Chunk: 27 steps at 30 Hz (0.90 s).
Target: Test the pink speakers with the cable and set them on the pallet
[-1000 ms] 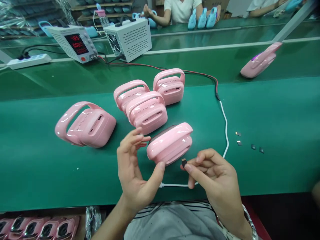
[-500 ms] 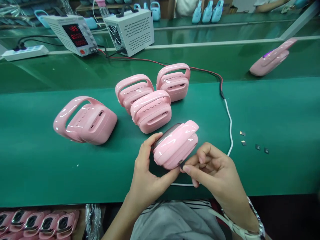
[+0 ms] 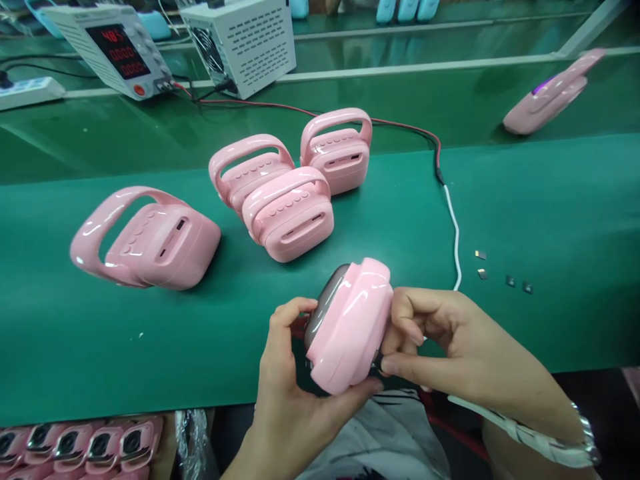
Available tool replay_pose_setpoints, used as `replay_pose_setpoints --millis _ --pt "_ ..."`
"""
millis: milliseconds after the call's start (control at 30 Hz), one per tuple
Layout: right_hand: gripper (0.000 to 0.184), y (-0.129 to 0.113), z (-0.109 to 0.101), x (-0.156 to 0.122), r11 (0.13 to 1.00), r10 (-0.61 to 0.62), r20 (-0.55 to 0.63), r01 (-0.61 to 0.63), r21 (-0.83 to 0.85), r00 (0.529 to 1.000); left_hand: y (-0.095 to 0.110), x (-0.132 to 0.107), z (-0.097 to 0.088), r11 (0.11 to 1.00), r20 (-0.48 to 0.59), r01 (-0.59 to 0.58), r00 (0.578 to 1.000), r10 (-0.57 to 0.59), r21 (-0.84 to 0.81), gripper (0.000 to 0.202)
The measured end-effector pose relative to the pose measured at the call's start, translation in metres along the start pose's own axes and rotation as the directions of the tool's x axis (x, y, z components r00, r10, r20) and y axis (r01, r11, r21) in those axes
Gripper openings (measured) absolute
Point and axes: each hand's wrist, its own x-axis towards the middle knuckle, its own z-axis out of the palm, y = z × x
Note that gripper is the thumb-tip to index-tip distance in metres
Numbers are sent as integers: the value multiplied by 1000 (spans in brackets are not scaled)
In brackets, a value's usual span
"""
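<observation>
Red digits are shown in three rows on the screen [image 3: 118,51] of the white power supply [image 3: 75,25]. In the top row 485 can be read, though the place of any decimal point cannot be made out. The middle row is filled with zeros. The bottom row is begun with zeros, its last digit blurred. On the two dark memory cards [image 3: 510,281] on the bench [image 3: 545,200], pale marks are too small to be read.

left grip [image 3: 293,397]: cupped, thumb extended | right grip [image 3: 460,333]: thumb and fingers pinched, knuckles bent
</observation>
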Motion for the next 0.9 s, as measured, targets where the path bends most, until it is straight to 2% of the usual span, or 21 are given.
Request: replay_pose_setpoints --millis 200,367,433,500,567,667,733,900 --pt "32 -5 -8 4 993 -21 18 23 -116 1000 1 -4 12 999 -96 -45 994 45 -3 79" --pt "27 -9 -14 6 999 -39 -28 38 -16 999 5 -3 20 1000 -164 19 986 -17 9 80" --pt "26 -9 -15 4 998 -63 -80 64 9 995 3 0 17 1000 -111 2 994 -4 -22 83" --pt "27 -8 -17 1 996 -83 -110 84 8 990 -3 6 10 991 19 -11 1000 13 -130 77" --pt "26 -4 -18 -2 996 -91 -120 92 -2 989 -10 15 2 948 156 62 988 -14 -311 60" --pt "25 4 -19 -7 995 -97 -141 101 22 985 -16 32 -1 852 209 216 970 -128 -478 52" --pt "25 9 -19 -8 992 -100 -159 110 54 982 -11 42 3 844 211 267 959 -187 -466 51" --pt "24 15 -19 -10 989 -125 -154 135 55 980 8 53 18 919 319 254 935 -154 -302 48"
